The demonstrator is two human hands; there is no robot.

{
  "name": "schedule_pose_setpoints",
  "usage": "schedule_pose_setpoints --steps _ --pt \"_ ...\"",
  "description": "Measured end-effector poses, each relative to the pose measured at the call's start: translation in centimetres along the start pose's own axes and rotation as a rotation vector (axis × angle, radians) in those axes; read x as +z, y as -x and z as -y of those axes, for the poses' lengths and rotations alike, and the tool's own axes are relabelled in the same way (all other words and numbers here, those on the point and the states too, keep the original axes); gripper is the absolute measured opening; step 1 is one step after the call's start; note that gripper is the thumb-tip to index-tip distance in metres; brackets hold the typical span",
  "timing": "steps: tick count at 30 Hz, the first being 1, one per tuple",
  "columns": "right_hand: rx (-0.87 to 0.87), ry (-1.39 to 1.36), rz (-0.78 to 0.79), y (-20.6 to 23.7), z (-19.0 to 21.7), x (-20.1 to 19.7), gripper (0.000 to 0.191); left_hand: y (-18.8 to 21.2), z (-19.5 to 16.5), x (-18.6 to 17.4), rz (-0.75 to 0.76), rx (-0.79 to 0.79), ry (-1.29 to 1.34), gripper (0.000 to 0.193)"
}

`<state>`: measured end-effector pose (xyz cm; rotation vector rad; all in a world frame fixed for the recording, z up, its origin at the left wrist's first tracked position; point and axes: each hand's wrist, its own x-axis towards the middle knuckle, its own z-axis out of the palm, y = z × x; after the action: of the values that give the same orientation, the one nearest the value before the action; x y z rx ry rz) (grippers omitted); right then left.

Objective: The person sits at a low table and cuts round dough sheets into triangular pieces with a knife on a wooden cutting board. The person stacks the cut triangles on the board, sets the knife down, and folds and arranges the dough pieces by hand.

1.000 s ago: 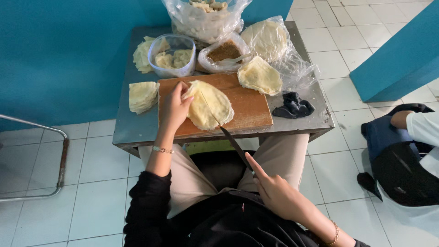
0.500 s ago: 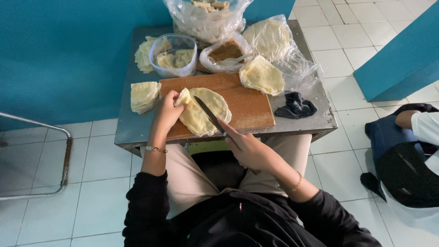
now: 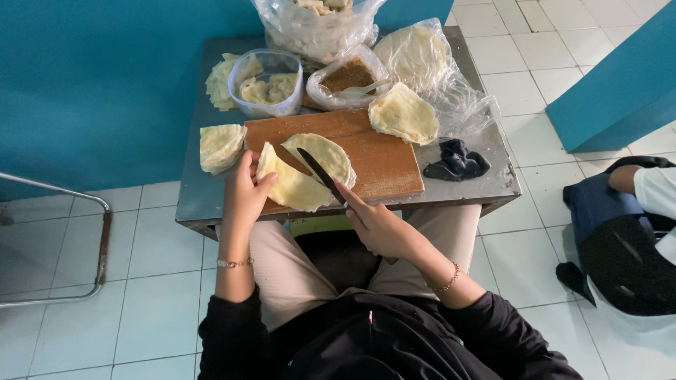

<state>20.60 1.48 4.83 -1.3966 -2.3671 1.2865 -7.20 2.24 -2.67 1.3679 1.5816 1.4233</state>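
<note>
Your right hand [image 3: 380, 225] grips the knife [image 3: 320, 174] mid-wrapper [image 3: 306, 169] on the board [image 3: 384, 158] by the table's front edge, left hand [image 3: 246, 193] pinching the cut half; fingers near blade risk a nick.

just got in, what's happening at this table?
A seated person is cutting a round pale flatbread on a wooden cutting board. The right hand holds a dark knife with its blade across the flatbread, which is split into two halves. The left hand lifts the edge of the left half. A stack of cut pieces lies left of the board on the metal table.
</note>
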Motion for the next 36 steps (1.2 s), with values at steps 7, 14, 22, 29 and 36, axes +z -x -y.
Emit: schedule_pose_setpoints --steps 7,14,22,29,36 --pt "-0.229 0.062 -0.099 -0.5 -1.9 0.1 0.065 3.2 -1.3 -0.5 -0.040 0.043 -0.059 0.025" --pt "-0.326 0.210 -0.062 1.4 -3.4 -2.1 0.066 3.7 0.4 -0.5 -0.062 0.034 0.008 0.032" --pt "-0.073 0.436 0.037 4.1 -0.9 -2.9 0.072 4.4 -0.3 -1.1 -0.085 -0.009 -0.003 0.027" --pt "0.020 0.384 0.079 8.1 -1.5 -2.8 0.071 6.7 -6.2 -3.5 -0.086 0.178 -0.097 0.022" --pt "-0.311 -0.100 -0.167 5.6 -3.6 -2.3 0.062 6.4 -8.9 -0.3 -0.086 0.203 0.181 0.025"
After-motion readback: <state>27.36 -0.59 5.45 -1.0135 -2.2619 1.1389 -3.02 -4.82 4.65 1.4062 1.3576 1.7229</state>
